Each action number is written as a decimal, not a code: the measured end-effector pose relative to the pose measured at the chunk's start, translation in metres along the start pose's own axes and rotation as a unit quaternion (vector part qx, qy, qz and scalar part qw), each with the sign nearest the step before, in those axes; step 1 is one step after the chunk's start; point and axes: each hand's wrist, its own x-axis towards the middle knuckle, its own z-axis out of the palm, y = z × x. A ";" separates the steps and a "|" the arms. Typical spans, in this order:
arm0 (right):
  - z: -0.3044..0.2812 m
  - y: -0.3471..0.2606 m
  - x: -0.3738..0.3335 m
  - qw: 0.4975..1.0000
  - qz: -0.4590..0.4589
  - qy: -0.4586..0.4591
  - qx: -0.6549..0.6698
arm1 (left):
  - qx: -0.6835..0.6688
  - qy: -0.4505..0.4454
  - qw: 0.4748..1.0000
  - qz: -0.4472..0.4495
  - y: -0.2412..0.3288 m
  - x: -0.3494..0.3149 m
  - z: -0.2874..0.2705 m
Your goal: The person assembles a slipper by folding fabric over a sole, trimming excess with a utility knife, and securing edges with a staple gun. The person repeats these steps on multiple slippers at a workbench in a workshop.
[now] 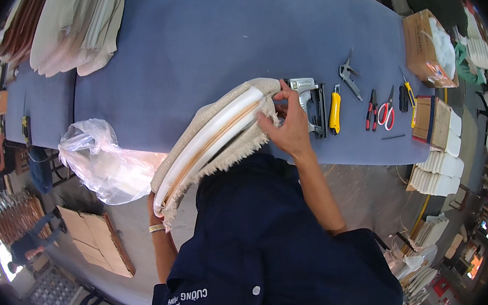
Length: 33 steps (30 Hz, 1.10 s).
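A long curved upholstery piece [208, 147] is held up at a slant over the table's near edge. It has white padding, a tan strip along its middle and beige fabric [230, 158] wrapped round it, with a frayed edge hanging loose. My right hand [287, 124] grips the fabric at the upper right end, thumb and fingers pinching its edge. At the lower left end my left hand [152, 210] holds the piece, its fingers mostly hidden behind it. A silver staple gun [309, 101] lies just beyond my right hand.
Right of the staple gun lie a yellow cutter [335, 111], pliers [371, 110], red-handled scissors [387, 112] and a grey hand tool [351, 79]. A cardboard box [421, 50] stands at the right edge. Clear plastic [96, 159] drapes over the left edge; pale panels [74, 34] are stacked far left.
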 end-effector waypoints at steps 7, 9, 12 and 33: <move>-0.004 0.037 0.012 0.992 -0.004 0.017 0.124 | -0.012 -0.035 0.999 0.006 -0.001 -0.003 0.006; -0.005 0.045 0.010 0.984 0.028 0.008 0.177 | -0.015 -0.040 0.999 0.003 -0.003 -0.006 0.006; -0.006 0.055 0.008 0.971 0.051 0.002 0.235 | -0.010 -0.042 0.999 -0.002 -0.006 -0.011 0.016; -0.018 -0.041 0.157 0.984 -0.175 0.033 0.030 | 0.435 -0.183 0.840 0.267 0.024 -0.024 0.204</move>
